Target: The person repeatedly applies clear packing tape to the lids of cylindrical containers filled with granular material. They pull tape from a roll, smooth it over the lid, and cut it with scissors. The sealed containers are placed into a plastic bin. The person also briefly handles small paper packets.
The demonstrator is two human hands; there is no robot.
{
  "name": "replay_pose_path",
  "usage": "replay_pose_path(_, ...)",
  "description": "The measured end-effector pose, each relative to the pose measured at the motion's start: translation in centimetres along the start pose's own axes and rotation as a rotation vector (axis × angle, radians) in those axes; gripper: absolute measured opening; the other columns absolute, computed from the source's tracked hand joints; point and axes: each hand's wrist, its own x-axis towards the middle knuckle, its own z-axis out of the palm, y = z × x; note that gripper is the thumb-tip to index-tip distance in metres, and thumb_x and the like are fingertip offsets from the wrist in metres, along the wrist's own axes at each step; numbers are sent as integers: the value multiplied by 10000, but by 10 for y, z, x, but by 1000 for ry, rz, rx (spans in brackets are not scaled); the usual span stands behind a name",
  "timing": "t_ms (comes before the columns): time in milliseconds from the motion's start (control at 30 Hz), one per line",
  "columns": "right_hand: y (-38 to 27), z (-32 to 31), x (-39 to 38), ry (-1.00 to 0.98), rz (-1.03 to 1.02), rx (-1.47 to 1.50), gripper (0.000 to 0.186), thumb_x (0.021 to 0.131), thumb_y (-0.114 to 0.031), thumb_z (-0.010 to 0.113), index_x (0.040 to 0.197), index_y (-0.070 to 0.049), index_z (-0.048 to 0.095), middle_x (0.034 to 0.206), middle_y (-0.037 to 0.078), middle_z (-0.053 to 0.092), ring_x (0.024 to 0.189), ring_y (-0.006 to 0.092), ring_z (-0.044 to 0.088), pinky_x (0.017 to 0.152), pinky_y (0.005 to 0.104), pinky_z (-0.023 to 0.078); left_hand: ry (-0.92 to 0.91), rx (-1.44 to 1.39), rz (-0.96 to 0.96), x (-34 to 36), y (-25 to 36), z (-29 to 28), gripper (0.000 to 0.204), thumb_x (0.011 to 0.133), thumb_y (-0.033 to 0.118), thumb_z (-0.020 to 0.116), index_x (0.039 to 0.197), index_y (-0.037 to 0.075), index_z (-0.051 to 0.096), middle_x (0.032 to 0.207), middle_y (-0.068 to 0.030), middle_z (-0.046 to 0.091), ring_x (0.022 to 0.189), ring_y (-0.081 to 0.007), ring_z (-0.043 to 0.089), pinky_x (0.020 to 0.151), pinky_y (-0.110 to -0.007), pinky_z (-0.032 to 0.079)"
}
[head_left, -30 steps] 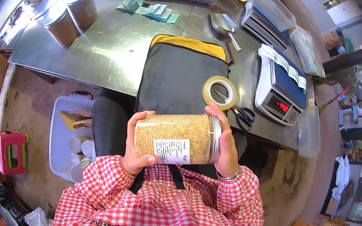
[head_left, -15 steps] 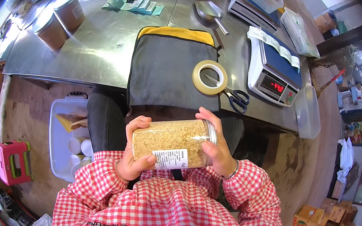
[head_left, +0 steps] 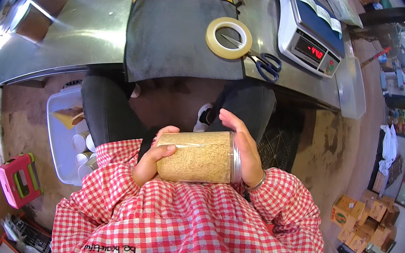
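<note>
A: Biggest first, what's on view?

B: Steel table (head_left: 86, 34) across the top, w/ a dark grey mat (head_left: 178, 36), yellow strip along its far edge, draped over the near edge. Digital scale (head_left: 308, 38) to the right of the mat, red digits lit.

A: And the person?

B: Seated, red-and-white checked sleeves. Both hands hold a clear plastic jar (head_left: 201, 157) of tan grain, lying sideways over the lap, well below the table edge.

A: Hand states?

B: Left hand (head_left: 152, 158) wraps the jar's left end, fingers curled over the top. Right hand (head_left: 245, 150) cups the right end, palm against it, fingers lying together along the jar. Bangle on the right wrist.

A: Smaller stuff?

B: Tape roll (head_left: 228, 38) on the mat's right part; blue-handled scissors (head_left: 264, 63) just beside it, blades reaching into the roll's ring. On the floor at left, a white tub (head_left: 58, 133) and a pink-green stool (head_left: 19, 179).
</note>
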Motion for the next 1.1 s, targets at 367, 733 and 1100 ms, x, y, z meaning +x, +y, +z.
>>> replay_pose_path(367, -5, 7, -12, 107, 227, 134, 463, 979, -249, 381, 1360, 8, 434, 1319, 127, 476, 1243, 208, 411, 1073, 323, 269, 206, -50, 113, -15, 3, 55, 542, 775, 135, 597, 1259, 131, 354, 1145, -157, 506, 1069, -290, 540, 912, -405, 473)
replay_pose_path(733, -5, 9, -3, 159, 196, 315, 485, 1015, -297, 360, 1415, -23, 349, 1378, 134, 381, 1283, 193, 354, 1089, 320, 246, -15, 154, 596, 9, -11, 31, 674, 719, 259, 636, 1288, 79, 322, 1263, -147, 397, 1175, -284, 450, 992, -418, 395)
replay_pose_path(1100, -3, 13, -16, 192, -184, -231, 760, 886, -542, 437, 1410, 2, 352, 1430, 219, 293, 1307, 333, 334, 1093, 438, 242, -166, -112, 145, 24, 25, 14, 526, 991, 427, 394, 1365, 59, 368, 1348, -174, 478, 1231, -282, 506, 1014, -404, 442)
